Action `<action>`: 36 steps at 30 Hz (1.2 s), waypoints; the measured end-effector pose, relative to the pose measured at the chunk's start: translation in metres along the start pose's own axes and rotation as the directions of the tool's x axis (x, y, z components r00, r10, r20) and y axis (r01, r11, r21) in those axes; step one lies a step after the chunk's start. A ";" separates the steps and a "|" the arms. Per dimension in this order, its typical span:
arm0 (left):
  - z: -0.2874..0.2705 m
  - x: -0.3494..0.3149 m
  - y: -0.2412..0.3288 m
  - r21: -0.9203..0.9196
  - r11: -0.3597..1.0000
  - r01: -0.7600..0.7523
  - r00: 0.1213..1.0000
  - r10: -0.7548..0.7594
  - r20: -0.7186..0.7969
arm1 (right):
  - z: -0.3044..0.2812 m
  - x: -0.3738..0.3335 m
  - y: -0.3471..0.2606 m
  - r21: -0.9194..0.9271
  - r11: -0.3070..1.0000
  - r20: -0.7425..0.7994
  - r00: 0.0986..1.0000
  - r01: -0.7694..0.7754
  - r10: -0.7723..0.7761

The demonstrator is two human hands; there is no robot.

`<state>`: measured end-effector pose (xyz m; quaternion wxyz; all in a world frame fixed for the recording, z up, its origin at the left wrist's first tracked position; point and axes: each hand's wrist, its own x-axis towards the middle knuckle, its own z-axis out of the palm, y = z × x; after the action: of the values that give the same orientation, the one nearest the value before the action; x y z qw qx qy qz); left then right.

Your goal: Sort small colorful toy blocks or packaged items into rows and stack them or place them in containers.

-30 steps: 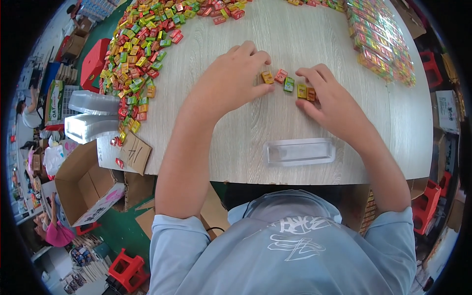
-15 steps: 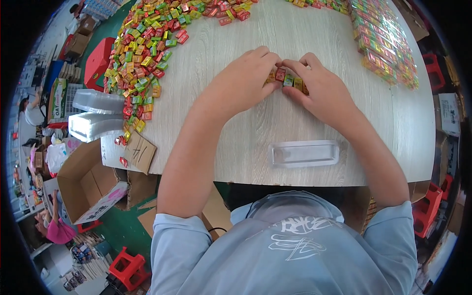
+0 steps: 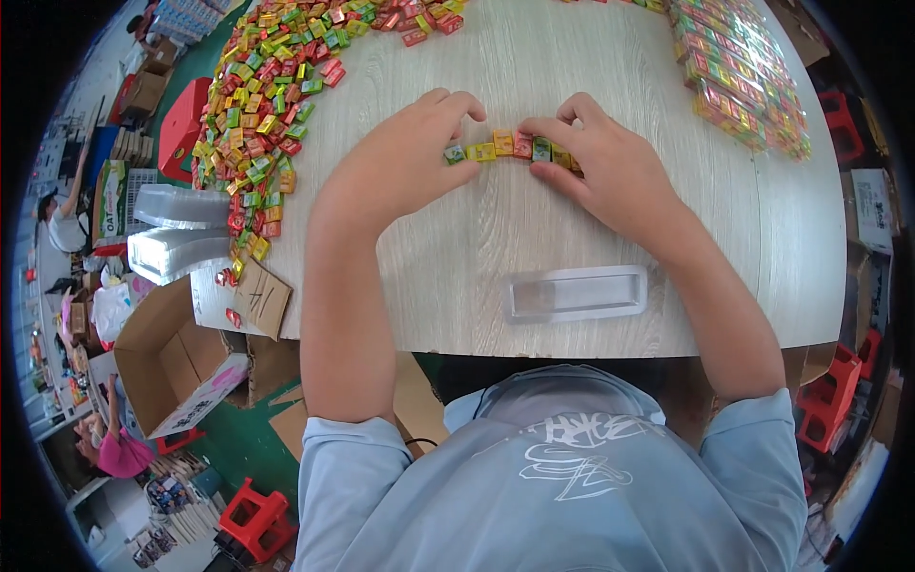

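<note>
While candies (image 3: 510, 148) are lined up | row pinched endwise by left hand (image 3: 405, 162), right hand (image 3: 610, 172), fingers closed | next: tray (image 3: 578, 292) likely required.

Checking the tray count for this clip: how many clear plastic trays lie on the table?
1: the clear plastic tray lies near the table's front edge. Similar trays are stacked beside the table.

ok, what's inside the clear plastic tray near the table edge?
The clear tray looks empty: only the wood-grain table shows through it. The row of small coloured candies lies apart from it, between the left hand and right hand, its right end hidden under the fingers.
</note>
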<state>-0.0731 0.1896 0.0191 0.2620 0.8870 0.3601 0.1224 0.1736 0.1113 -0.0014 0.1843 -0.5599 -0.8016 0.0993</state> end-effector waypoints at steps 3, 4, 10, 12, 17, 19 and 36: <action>0.000 0.002 0.003 0.001 0.999 0.037 0.999 -0.037 0.012 | 0.001 0.000 0.002 -0.007 1.000 -0.011 1.000 0.012 -0.012; 0.001 0.003 0.003 0.015 1.000 0.008 1.000 -0.009 0.017 | 0.002 0.000 0.002 -0.005 1.000 -0.016 1.000 0.019 -0.019; 0.004 0.006 -0.002 0.110 0.990 0.085 0.996 -0.083 -0.026 | 0.004 -0.001 0.006 -0.021 0.999 -0.045 0.998 0.046 -0.047; 0.005 0.006 -0.004 0.122 0.987 0.109 0.992 -0.100 -0.076 | 0.004 -0.001 0.006 -0.026 0.999 -0.044 0.998 0.044 -0.045; 0.006 0.007 -0.004 0.134 0.991 0.011 0.998 -0.002 -0.070 | 0.004 -0.001 0.006 -0.024 0.999 -0.036 0.999 0.038 -0.039; 0.004 0.005 -0.005 0.137 0.990 -0.037 0.997 0.046 -0.061 | 0.003 -0.002 0.006 -0.012 0.999 -0.041 0.998 0.039 -0.040; 0.009 0.005 0.008 -0.018 0.994 0.108 0.994 -0.108 -0.015 | 0.005 0.001 0.012 0.019 0.999 -0.091 0.995 0.031 -0.029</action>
<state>-0.0607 0.1849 0.0159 0.2729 0.8629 0.4085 0.1184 0.1812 0.1166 -0.0105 0.2277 -0.5499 -0.7996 0.0794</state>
